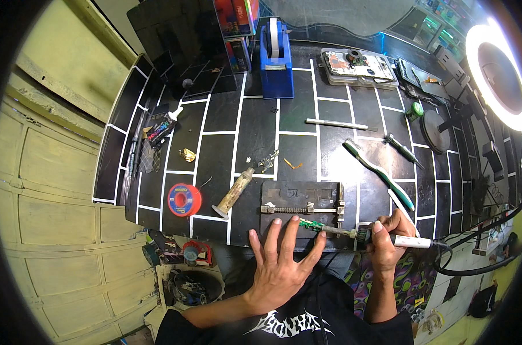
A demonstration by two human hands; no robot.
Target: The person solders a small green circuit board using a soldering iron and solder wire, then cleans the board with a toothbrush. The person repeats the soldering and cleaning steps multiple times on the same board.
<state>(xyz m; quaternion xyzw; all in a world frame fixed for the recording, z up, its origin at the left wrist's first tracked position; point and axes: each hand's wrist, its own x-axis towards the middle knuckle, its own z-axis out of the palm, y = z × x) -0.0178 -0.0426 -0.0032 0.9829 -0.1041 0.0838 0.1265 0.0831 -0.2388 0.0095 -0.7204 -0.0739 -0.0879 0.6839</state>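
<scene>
My right hand (385,241) is wrapped round a soldering iron (411,241) with a white and black handle and a black cable. The iron's metal tip points left, reaching a small green circuit board (310,225). Fingers spread, my left hand (281,267) lies over the near side of a dark board holder (300,194), its fingertips at the green board. A spring rod and metal clamps run across that holder. Whether the iron's tip touches the board, I cannot tell.
Left of the holder lie a syringe (236,192) and a red solder spool (184,199). A green toothbrush (381,172), a white pen-like tool (340,124) and a screwdriver (404,150) lie beyond it. Farther back are a blue tape dispenser (277,75), an opened phone (358,69) and a ring light (498,77).
</scene>
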